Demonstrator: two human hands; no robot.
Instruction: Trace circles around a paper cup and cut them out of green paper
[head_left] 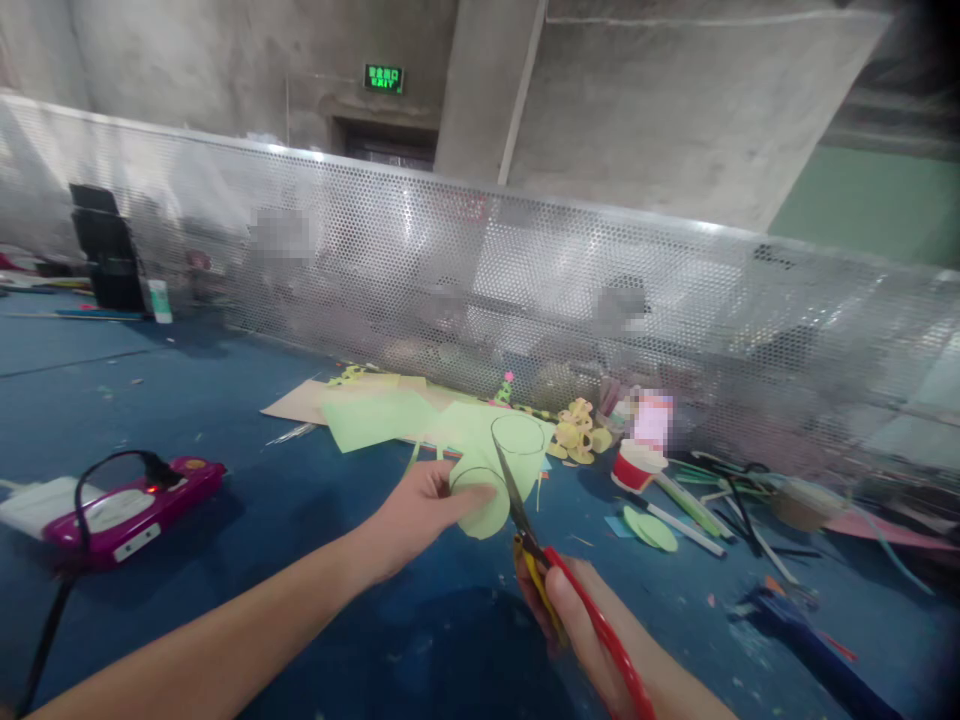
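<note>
While both hands work over the blue table (225,420), the head view shows this:

Left hand (416,510): fingers wrapped around a pale green paper tube (491,480), holding it up just above the table, near centre.
Right hand (577,625): clenched on the handles of red-and-yellow scissors (555,570), blades pointing far and up.
Scissor blades: tips touching the tube's right side, slightly parted.
Tube: open end facing far, round cap facing the camera.
Far of tube: green paper sheets (382,415) lying on cardboard.
Right: red cup (636,466), green paper discs (651,528), pens, scraps.
Left: magenta device (135,510) with black cable, resting on the table.
Far edge: perforated metal screen (525,290).
</note>
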